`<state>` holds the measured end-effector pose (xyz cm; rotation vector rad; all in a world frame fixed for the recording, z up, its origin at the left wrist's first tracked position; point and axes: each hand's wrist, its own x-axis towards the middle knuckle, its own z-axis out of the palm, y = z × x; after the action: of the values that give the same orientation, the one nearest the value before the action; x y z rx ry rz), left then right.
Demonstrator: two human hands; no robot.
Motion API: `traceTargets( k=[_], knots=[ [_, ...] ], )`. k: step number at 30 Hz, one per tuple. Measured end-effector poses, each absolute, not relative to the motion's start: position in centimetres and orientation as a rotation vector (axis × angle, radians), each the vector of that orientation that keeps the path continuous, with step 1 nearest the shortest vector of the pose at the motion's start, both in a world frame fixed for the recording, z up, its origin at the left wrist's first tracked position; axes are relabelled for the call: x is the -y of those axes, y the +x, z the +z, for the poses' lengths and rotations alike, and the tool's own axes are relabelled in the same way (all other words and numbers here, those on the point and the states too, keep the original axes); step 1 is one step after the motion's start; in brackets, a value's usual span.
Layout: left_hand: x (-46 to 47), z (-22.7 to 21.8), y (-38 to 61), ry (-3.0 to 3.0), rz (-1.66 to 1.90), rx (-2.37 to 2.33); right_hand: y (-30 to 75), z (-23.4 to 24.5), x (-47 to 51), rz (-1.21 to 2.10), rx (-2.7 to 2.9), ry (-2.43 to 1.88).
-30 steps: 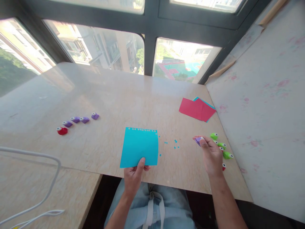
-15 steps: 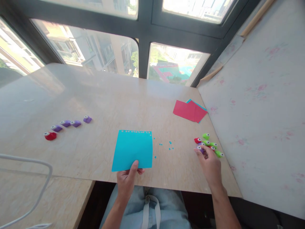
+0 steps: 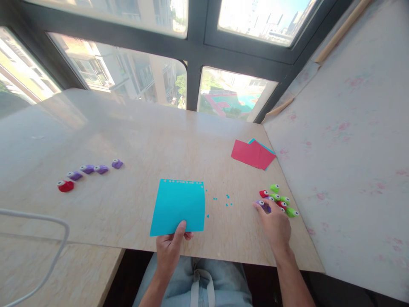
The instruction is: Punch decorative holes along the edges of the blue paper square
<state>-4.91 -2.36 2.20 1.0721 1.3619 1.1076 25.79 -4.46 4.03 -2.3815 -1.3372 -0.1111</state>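
My left hand pinches the near edge of a blue paper sheet, which has a row of small punched holes along its far edge. My right hand rests on the table with fingers curled over a purple paper punch at the near side of a cluster of small punches. That cluster holds green punches and red punches, packed close together. Tiny blue paper bits lie scattered between the sheet and the cluster.
A row of purple punches ending in a red punch lies at the left. Red paper sheets over a blue one lie at the far right. A white cable loops at the left. The table's edge runs near my lap.
My right hand carried the purple punch from above the table down into the cluster of green and red punches. The view shifted slightly; the blue sheet stays in my left hand.
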Motion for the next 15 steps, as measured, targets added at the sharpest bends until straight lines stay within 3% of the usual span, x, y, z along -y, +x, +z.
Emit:
traceTargets(
  k=[6,12,15],
  knots=[
    [2.5,1.9,-4.6,1.009,1.136,-1.347,26.4,3.7,5.0,-0.185,1.346,-2.287],
    [2.5,2.3,-4.0,0.861,1.136,-1.253,24.3,7.3,4.3,-0.299,1.55,-1.91],
    [2.6,2.1,-3.9,0.811,1.13,-1.223,22.7,8.9,3.2,-0.169,1.5,-1.883]
  ],
)
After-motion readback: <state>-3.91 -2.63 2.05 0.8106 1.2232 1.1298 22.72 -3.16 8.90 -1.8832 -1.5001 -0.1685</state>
